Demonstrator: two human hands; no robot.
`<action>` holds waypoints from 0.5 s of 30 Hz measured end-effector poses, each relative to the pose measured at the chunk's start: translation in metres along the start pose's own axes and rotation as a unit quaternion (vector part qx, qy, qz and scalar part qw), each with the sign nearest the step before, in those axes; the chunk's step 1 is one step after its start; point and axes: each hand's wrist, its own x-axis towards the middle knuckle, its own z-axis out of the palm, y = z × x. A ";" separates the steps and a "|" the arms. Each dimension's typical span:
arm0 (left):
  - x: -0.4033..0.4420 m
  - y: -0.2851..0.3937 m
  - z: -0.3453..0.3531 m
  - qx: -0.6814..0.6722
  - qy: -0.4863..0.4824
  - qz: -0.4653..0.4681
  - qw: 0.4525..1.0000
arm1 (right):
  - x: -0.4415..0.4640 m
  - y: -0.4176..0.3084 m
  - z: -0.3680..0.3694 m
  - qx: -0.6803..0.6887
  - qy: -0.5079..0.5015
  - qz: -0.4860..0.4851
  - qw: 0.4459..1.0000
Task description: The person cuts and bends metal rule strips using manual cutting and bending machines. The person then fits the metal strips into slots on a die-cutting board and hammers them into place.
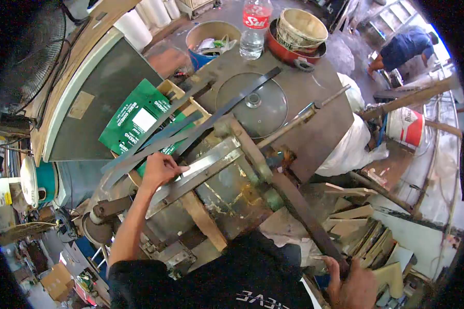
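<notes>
My left hand (161,171) is closed at the near-left end of a shiny metal strip (211,156), its fingertips pinched on it. The strip lies along a metal bed with a crossing frame (248,147). From that frame a long dark lever (307,219) runs down to the right. Around the lever's lower end, my right hand (353,283) is closed, thumb upward. Several long dark metal strips (219,114) lie beyond my left hand, across a green printed sheet (129,121) and an open box (193,106).
A glass lid (252,103), a water bottle (255,31), a red pan (304,57) with a bucket (301,28), and a rod (304,116) are on the table (322,136). Wood pieces (368,244) lie at right. A person (408,47) bends over at the far right.
</notes>
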 end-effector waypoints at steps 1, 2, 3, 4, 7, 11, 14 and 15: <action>0.004 0.000 0.001 0.043 -0.010 0.017 0.999 | -0.005 -0.003 -0.009 -0.002 -0.004 0.001 1.000; 0.008 0.000 0.000 0.043 -0.012 0.015 0.999 | -0.010 -0.006 -0.017 -0.019 -0.002 0.002 1.000; 0.014 -0.002 -0.002 0.044 -0.046 0.059 0.996 | -0.013 -0.008 -0.026 -0.037 0.001 0.000 0.999; 0.021 -0.003 -0.005 0.047 -0.079 0.105 0.990 | -0.015 -0.010 -0.033 -0.052 0.004 -0.003 0.999; 0.036 0.003 -0.011 0.040 -0.149 0.161 0.975 | -0.020 -0.019 -0.048 -0.093 -0.001 -0.006 0.996; 0.052 0.021 0.017 -0.048 -0.164 0.184 0.968 | -0.018 -0.033 -0.059 -0.148 -0.012 -0.001 0.989; 0.065 0.045 0.044 -0.090 -0.144 0.184 0.968 | -0.013 -0.042 -0.062 -0.176 -0.007 -0.002 0.984; 0.068 0.052 0.050 -0.118 -0.155 0.159 0.968 | -0.013 -0.041 -0.060 -0.179 -0.004 -0.008 0.984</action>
